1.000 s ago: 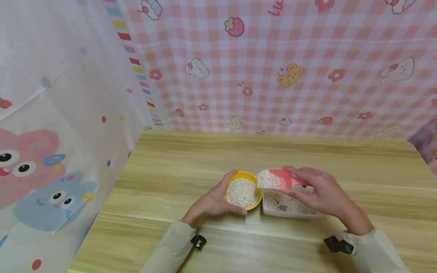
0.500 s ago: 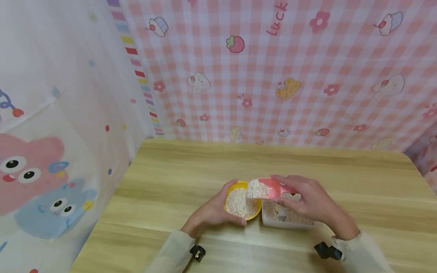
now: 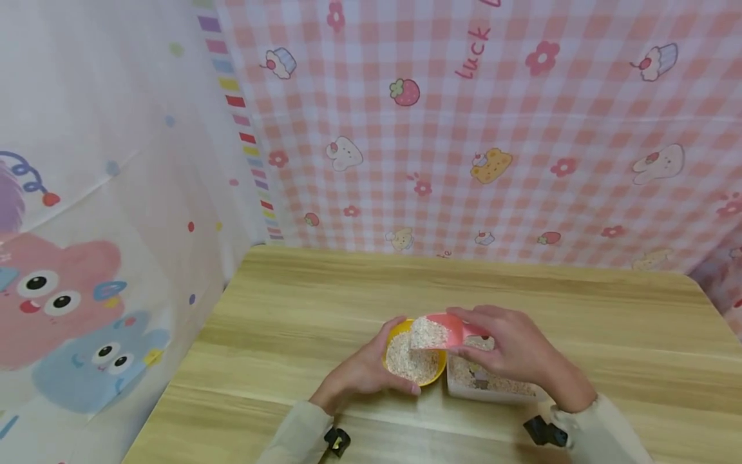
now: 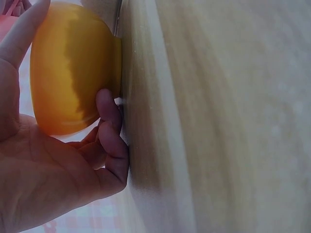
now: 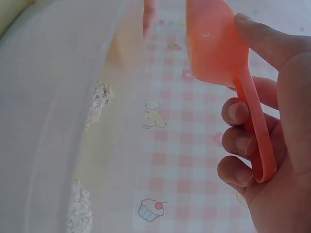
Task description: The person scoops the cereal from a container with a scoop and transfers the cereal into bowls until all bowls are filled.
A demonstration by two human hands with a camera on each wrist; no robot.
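Observation:
My left hand (image 3: 368,368) grips a yellow bowl (image 4: 73,68) from its left side, thumb near me and fingers round the far side. The bowl stands upright on the table and holds pale, oat-like flakes (image 3: 406,362). A pink scoop (image 3: 455,330) heaped with the same flakes is over the bowl's right part, covering some of its rim. My right hand (image 3: 513,341) holds the scoop by its handle, fingers curled round it and thumb against the scoop's body in the right wrist view. Below this hand sits a whitish rectangular tub (image 3: 493,394) with more flakes, partly hidden.
The wooden table (image 3: 324,290) ends at a pink checked cloth (image 3: 429,129) along the back. A white printed cloth (image 3: 139,212) hangs beside its left edge. The tub stands right up against the bowl's right side.
The right hand has moved the loaded scoop leftward from above the tub to over the bowl. The left hand keeps its hold on the bowl. The head view has tilted up a little.

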